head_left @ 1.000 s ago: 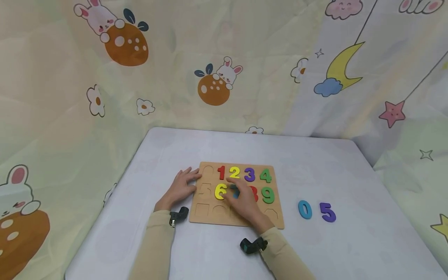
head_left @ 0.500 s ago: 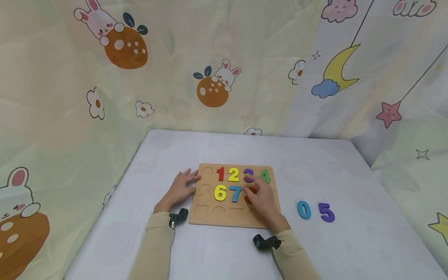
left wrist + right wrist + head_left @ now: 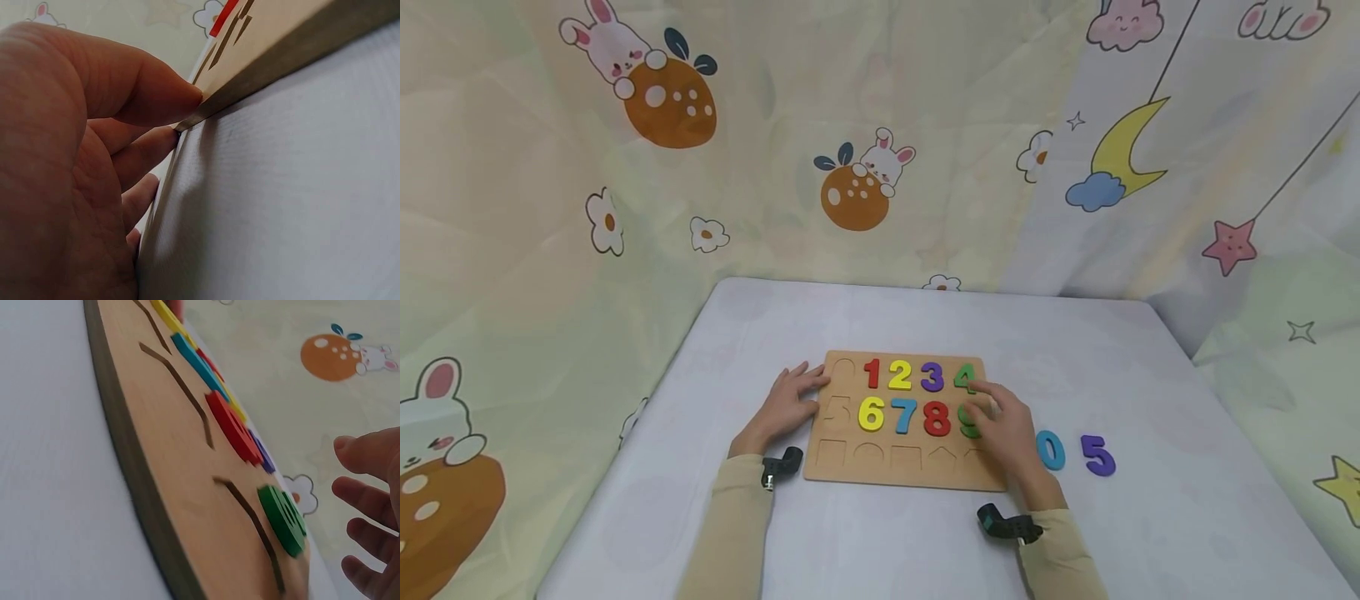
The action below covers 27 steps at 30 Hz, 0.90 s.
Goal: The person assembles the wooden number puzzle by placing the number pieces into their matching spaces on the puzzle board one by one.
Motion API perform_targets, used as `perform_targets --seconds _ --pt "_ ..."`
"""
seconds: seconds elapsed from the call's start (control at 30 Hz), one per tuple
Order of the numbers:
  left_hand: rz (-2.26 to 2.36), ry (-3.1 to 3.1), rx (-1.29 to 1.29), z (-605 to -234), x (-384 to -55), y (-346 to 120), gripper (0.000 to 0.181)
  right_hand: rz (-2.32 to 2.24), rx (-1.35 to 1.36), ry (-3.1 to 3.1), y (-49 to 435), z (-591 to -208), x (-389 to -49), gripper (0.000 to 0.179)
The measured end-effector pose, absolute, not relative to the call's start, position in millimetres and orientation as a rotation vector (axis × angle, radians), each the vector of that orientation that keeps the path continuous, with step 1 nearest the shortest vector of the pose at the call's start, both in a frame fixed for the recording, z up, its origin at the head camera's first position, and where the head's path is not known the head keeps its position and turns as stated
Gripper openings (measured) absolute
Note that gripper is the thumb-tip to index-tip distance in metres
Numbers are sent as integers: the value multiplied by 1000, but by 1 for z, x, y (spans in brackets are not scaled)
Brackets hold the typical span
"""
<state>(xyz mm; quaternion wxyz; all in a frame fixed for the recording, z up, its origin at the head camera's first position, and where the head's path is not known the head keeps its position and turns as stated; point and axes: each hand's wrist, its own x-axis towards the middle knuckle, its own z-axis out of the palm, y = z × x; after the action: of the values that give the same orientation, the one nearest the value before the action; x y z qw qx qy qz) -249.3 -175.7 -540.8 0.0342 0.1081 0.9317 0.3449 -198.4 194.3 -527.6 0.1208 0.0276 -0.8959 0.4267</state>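
Note:
A wooden number puzzle board (image 3: pixel 880 477) lies on the table. The left hand (image 3: pixel 782 408) touches its left edge, fingers extended, the thumb (image 3: pixel 165 94) against the edge in the left wrist view. Over the board's right side hovers the right hand (image 3: pixel 1013 429), partly covering the green 9 (image 3: pixel 967 423) and close to the green 4 (image 3: pixel 964 377). Its fingers are spread and hold nothing in the right wrist view. The red 8 (image 3: pixel 936 418), blue 7 (image 3: pixel 904 415) and yellow 6 (image 3: pixel 871 413) sit in the middle row, the red 1 (image 3: pixel 872 373), yellow 2 (image 3: pixel 900 374) and purple 3 (image 3: pixel 932 377) above.
A blue 0 (image 3: pixel 1051 450) and a purple 5 (image 3: pixel 1098 456) lie on the white table (image 3: pixel 1187 517), right of the board. Vacant recesses run down the board's left column and along its front row. A printed curtain (image 3: pixel 760 150) hangs behind the table.
The right hand has moved rightward across the middle row, from the blue 7 past the red 8 to the green 9, uncovering the 7 and 8. The left hand stays at the board's edge.

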Motion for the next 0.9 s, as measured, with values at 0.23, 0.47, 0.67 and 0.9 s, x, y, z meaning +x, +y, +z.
perform_targets --seconds 0.23,0.47,0.67,0.9 --pt "1056 2874 348 -541 -249 -176 51 1191 38 -2530 219 -525 -193 37" --pt "1059 2873 353 -541 -248 -176 51 1027 -87 -2513 240 -527 -191 35" --pt "1063 2866 353 -540 -248 -176 51 995 -289 -2529 247 -522 -187 36" --pt "1065 2866 376 -538 -249 -176 51 932 -457 -2697 255 -516 -180 49"
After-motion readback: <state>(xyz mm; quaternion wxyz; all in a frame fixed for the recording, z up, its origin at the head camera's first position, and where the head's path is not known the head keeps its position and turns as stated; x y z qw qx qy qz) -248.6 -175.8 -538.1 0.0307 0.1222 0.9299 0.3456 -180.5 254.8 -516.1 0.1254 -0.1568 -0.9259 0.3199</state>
